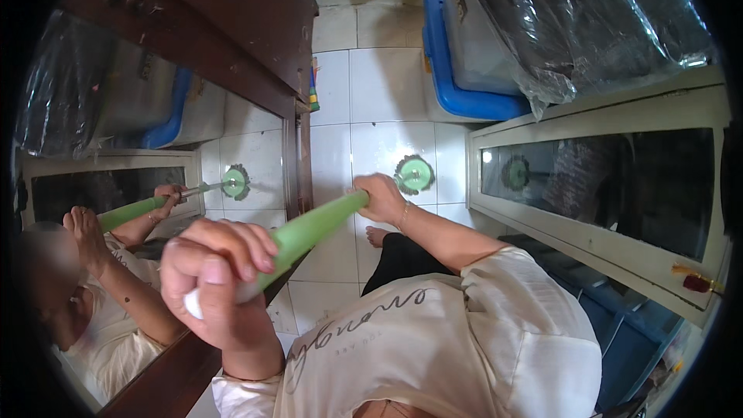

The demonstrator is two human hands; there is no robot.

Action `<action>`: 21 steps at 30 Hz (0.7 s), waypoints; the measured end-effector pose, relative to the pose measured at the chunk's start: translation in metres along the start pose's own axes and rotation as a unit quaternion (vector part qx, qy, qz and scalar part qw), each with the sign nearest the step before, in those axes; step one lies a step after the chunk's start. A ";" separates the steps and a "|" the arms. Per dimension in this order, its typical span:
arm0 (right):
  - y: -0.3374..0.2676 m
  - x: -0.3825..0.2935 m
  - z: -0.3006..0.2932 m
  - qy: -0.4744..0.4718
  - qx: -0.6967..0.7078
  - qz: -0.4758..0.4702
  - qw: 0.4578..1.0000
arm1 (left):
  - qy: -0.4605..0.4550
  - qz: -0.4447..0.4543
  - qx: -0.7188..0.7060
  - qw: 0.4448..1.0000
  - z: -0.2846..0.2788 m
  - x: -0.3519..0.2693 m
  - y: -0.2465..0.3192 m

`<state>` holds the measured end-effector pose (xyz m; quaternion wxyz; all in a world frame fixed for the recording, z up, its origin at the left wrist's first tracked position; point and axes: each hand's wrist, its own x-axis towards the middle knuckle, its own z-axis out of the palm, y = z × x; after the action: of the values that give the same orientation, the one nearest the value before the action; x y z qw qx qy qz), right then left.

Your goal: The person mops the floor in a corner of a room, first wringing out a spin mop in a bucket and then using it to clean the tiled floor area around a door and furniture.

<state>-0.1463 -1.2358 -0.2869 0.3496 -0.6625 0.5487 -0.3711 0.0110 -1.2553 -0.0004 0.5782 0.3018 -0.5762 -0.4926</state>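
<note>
My left hand (220, 278) is closed around the white-tipped upper end of a green mop handle (313, 229), close to the camera. Farther down the same handle, my right hand (380, 200) grips it, partly hiding the pole below. The round green mop head (415, 174) with a dark grey fringe rests on the white tiled floor (380, 81), just beyond my right hand. A mirror at the left reflects both hands, the handle and the mop head.
A dark wooden cabinet (249, 17) with a mirror stands left. At the right are a clear plastic bin with a blue rim (476, 105), a plastic-wrapped dark bundle (580, 17) and a pale glass-fronted cabinet (586, 122). A bare foot (377, 236) is on the tiles.
</note>
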 end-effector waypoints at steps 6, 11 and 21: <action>0.057 0.078 -0.020 0.110 -0.063 0.022 0.992 | 0.017 0.063 0.014 0.998 0.019 -0.007 -0.054; 0.128 0.111 -0.043 0.119 -0.146 0.062 0.980 | 0.042 0.108 0.129 0.985 0.045 -0.054 -0.151; 0.047 -0.014 -0.030 0.060 -0.183 -0.017 0.981 | 0.039 -0.012 0.019 0.999 0.070 -0.055 -0.007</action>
<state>-0.1965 -1.2311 -0.3149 0.1830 -0.7007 0.6162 -0.3096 -0.0497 -1.1922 -0.0162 0.5884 0.3386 -0.5592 -0.4758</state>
